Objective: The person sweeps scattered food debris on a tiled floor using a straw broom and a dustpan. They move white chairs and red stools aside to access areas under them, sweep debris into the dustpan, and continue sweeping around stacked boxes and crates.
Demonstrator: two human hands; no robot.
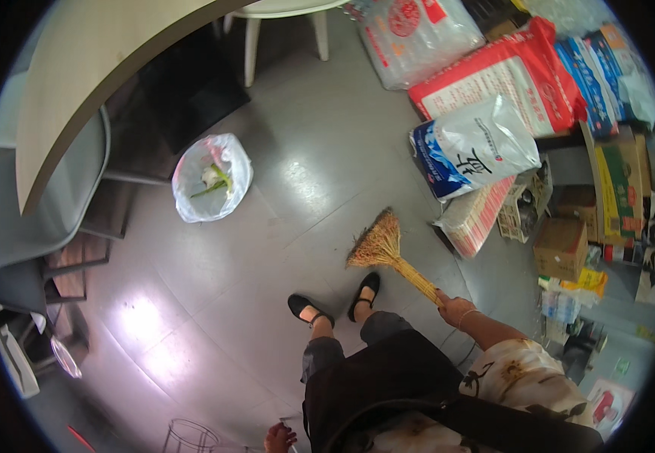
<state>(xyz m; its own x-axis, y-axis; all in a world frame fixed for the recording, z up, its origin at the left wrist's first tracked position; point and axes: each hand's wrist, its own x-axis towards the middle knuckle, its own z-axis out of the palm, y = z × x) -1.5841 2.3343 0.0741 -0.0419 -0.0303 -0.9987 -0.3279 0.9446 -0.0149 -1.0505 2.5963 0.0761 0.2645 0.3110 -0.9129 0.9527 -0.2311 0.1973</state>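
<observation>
My right hand [455, 310] is closed around the handle of a straw broom [375, 243]. The broom's bristles fan out on the grey tile floor [236, 289], just ahead of my black shoes [309, 308]. Low in the picture, at my left side, is my left hand [280, 437] with its fingers curled. A thin, pale object shows beside those fingers, but whether they grip it is unclear. Farther ahead on the left stands a bin lined with a white plastic bag [187, 195], with green and whitish scraps inside.
A light wooden table [78, 62] curves across the upper left, above grey chairs [38, 198]. A white stool [252, 51] stands ahead. To the right are piled plastic-wrapped packs [474, 150], a crate [517, 218] and cardboard boxes [559, 246]. A wire stand [191, 433] is low left.
</observation>
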